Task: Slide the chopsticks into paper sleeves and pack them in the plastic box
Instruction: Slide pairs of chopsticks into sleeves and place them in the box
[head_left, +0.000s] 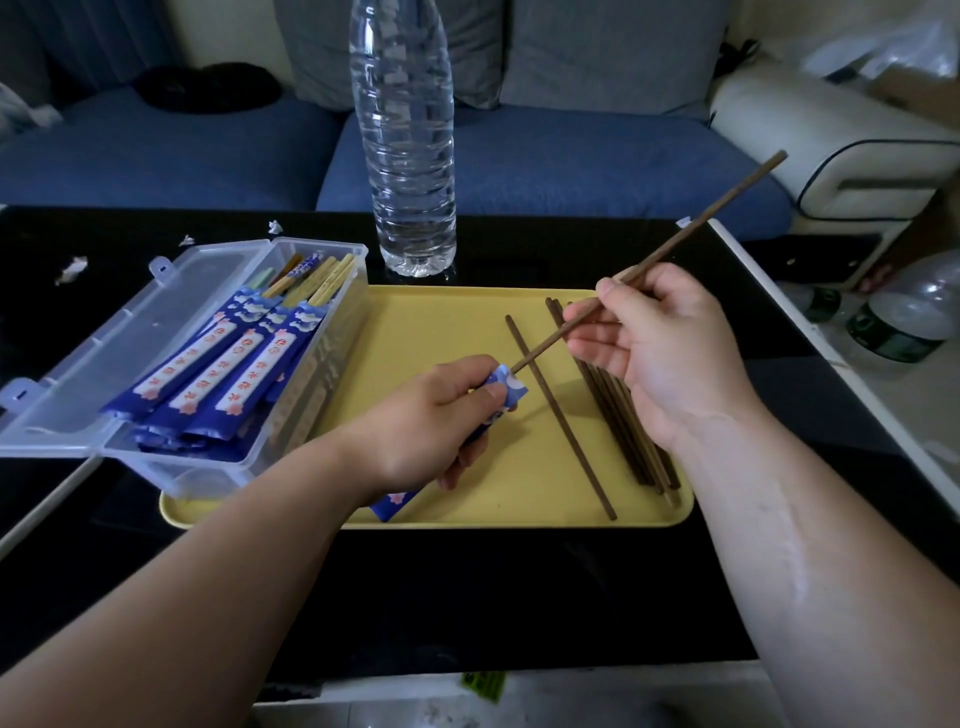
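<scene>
As the black table (467, 597) fills the view, a yellow tray (441, 322) lies flat on it. A clear plastic box (332, 332), lid open, overlaps the tray's left edge and holds sleeved chopsticks (218, 379). Water bottle (405, 156) upright behind the tray. Left hand (431, 415) above the tray, fingers curled round a blue paper sleeve (506, 387). Right hand (660, 353) pinches one dark chopstick (701, 218), tip at the sleeve's mouth; whether inside, cannot tell. Loose dark chopsticks (623, 431) bunched on the tray's right; a single chopstick (566, 431) just left of them.
</scene>
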